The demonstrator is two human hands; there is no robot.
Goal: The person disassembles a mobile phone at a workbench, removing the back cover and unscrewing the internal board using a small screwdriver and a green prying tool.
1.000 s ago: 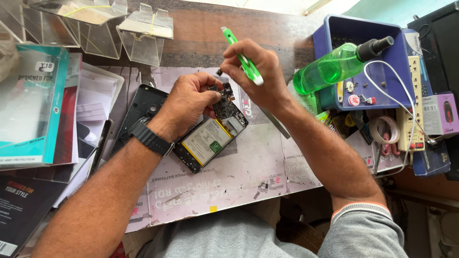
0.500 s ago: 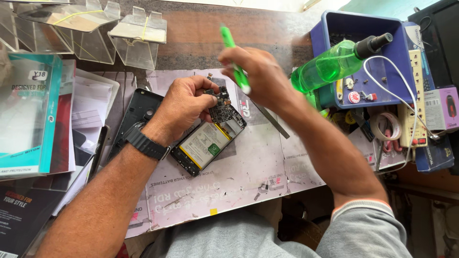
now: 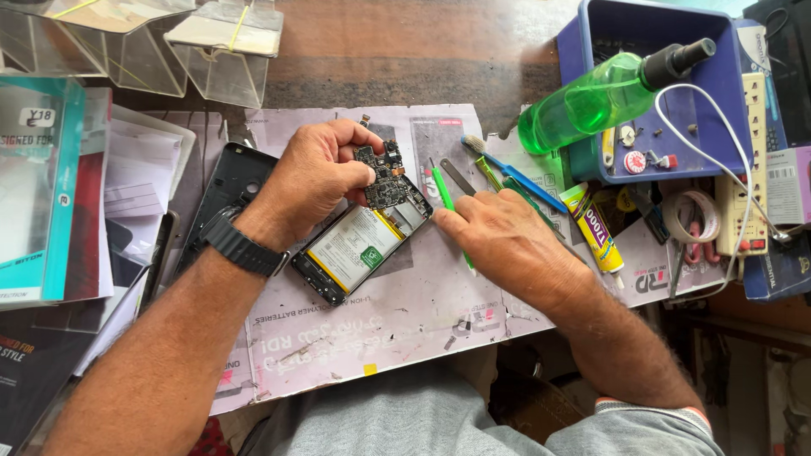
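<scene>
Hands work over an opened phone [image 3: 359, 253] lying back-up on a printed paper sheet [image 3: 380, 338] that covers the surface. Left hand [image 3: 317, 181], a dark watch [image 3: 242, 247] at its wrist, is closed in a pinch on a small circuit board [image 3: 382, 176], thumb and fingertips gripping its edges at the far end of the phone; the board appears tilted up from the frame. To the left of the phone lies its black back cover [image 3: 221, 196]. In the phone's body a pale battery [image 3: 355, 245] fills the near half. Right hand [image 3: 507, 241] rests palm-down and loosely open just right of the phone, fingers lying over a green-handled tool [image 3: 442, 187] without gripping it. Farther right lie a blue-handled brush [image 3: 524, 177], a yellow glue tube [image 3: 596, 230] and a green spray bottle [image 3: 596, 100] leaning in a blue tray [image 3: 718, 101]. Handling judgement: the board is light, thin, stiff and fragile; hold it by bare edges only, never by components or connectors, and do not flex it.
</scene>
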